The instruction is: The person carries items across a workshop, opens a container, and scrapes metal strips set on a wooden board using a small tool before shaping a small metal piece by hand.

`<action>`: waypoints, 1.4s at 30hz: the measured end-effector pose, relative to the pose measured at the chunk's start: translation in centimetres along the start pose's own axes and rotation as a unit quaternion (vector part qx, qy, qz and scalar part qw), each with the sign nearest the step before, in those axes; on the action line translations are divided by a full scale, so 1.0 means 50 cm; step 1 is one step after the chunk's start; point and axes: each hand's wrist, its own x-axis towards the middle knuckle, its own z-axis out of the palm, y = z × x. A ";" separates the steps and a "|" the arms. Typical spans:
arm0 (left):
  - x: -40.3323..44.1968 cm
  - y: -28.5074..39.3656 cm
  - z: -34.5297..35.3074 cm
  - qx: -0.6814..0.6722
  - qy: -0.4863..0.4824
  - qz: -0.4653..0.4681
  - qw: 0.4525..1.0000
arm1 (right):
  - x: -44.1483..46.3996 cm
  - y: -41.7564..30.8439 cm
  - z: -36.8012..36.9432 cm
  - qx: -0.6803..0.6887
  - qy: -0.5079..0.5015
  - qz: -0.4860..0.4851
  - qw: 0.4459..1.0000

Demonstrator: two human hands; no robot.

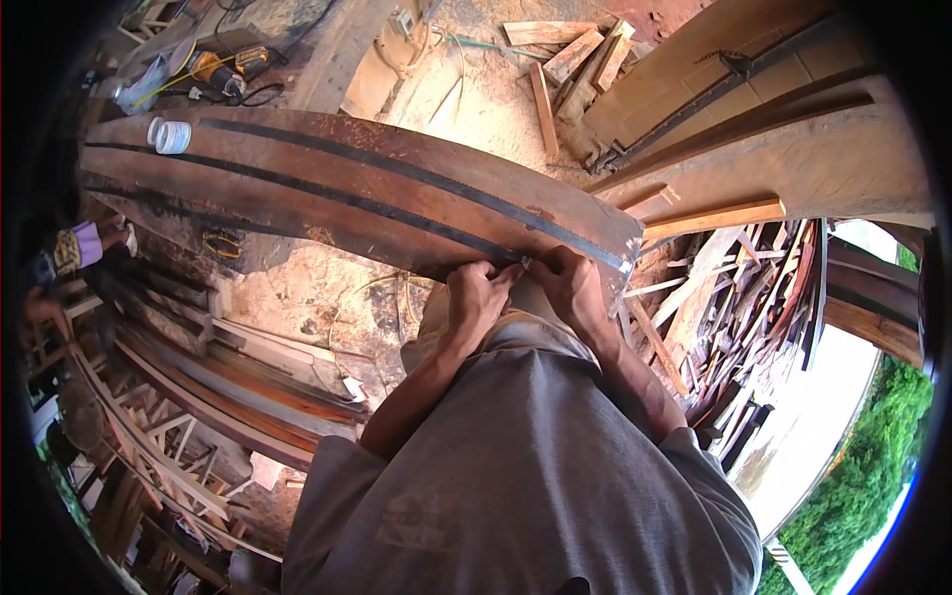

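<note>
A long, brown wooden board (327,164) with dark stripes along its length lies across the view in front of me. My left hand (478,300) is closed in a pinch at its near edge, toward the right end. Close beside it, my right hand (570,286) is closed too, with the fingers bent at the same edge. The fingertips of both hands nearly meet around a tiny pale bit that is too small to name. At the board's far left end stands a small white and blue tub (173,138).
A yellow and black power drill (216,73) lies at the back left. Wood offcuts (585,59) lie behind the board, and a heap of wood strips (739,307) is at right. Long planks (228,382) lie at left, near another person's leg (94,243).
</note>
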 end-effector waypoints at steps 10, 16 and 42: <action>0.008 -0.008 0.009 -0.004 0.008 -0.010 1.000 | -0.001 -0.004 -0.003 0.009 0.000 0.016 1.000; 0.004 -0.035 0.003 -0.043 -0.006 0.067 0.997 | -0.012 -0.031 -0.040 0.040 -0.074 0.032 0.996; -0.202 0.191 -0.101 -0.214 -0.288 0.098 0.928 | -0.149 -0.159 -0.232 0.315 -0.142 -0.171 0.923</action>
